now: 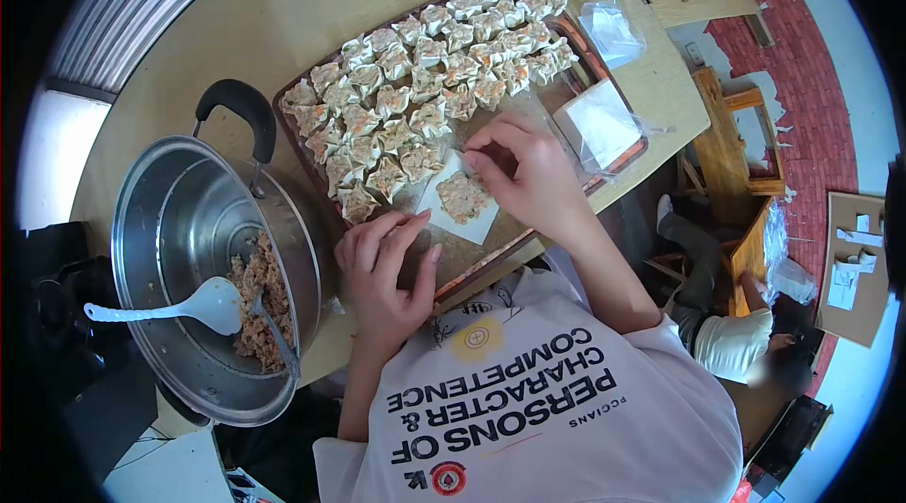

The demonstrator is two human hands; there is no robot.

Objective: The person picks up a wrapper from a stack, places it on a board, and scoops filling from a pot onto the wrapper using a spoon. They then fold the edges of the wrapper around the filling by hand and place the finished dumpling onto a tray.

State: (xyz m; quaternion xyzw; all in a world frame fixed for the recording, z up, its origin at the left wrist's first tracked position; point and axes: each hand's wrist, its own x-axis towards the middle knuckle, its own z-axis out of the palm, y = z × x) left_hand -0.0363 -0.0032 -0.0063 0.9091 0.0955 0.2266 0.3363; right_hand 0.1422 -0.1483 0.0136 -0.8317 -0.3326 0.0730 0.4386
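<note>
A square white wrapper (479,225) with a patch of meat filling (462,198) on it lies flat at the near edge of the tray (514,243). My right hand (533,173) is over its upper corner, thumb and forefinger closed on the wrapper. My left hand (385,272) is at the wrapper's left side, thumb and fingers apart, forefinger tip by the corner. Rows of filled, pleated dumplings (392,102) cover much of the tray beyond my hands. A stack of plain wrappers (599,124) sits in plastic at the tray's right end.
Left of the tray stands a large metal pot (175,248) holding more filling (260,314), a white ladle (212,305) and a metal spoon (274,328). A plastic packet (612,31) lies beyond the tray's right corner. Another person (722,338) is at the far right, near wooden furniture.
</note>
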